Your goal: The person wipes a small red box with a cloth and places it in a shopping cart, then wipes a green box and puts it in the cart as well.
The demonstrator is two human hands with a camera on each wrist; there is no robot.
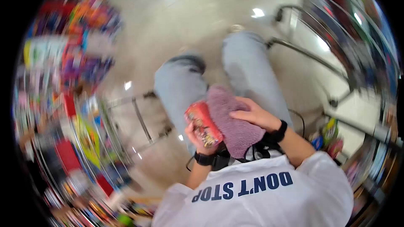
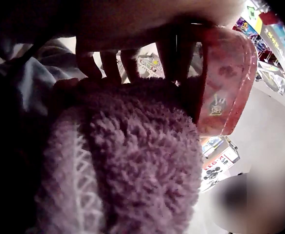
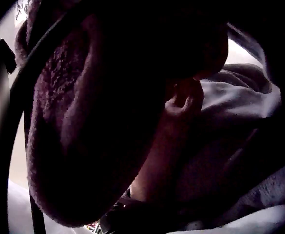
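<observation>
A red case point(image 1: 203, 122) with printed pictures sits in my left hand point(image 1: 195, 138), its fingers and thumb round the lower end. In the left wrist view the case point(image 2: 230, 83) shows a stitched edge and a small emblem. My right hand point(image 1: 257, 117) grips a fluffy purple cloth point(image 1: 233, 130), thumb on top and the other fingers hidden by the cloth. Case and cloth lie side by side over the lap. A pale zigzag seam runs along the cloth point(image 2: 142, 151) in the left wrist view. It is a dark mass in the right wrist view.
Shelves of colourful packs point(image 1: 90, 138) stand at the left, blurred. A metal rack point(image 1: 313, 54) on wheels is at the right, with bright packages point(image 1: 330, 132) low beside it. Pale shiny floor point(image 1: 202, 12) stretches ahead of the jeans-clad legs point(image 1: 248, 61).
</observation>
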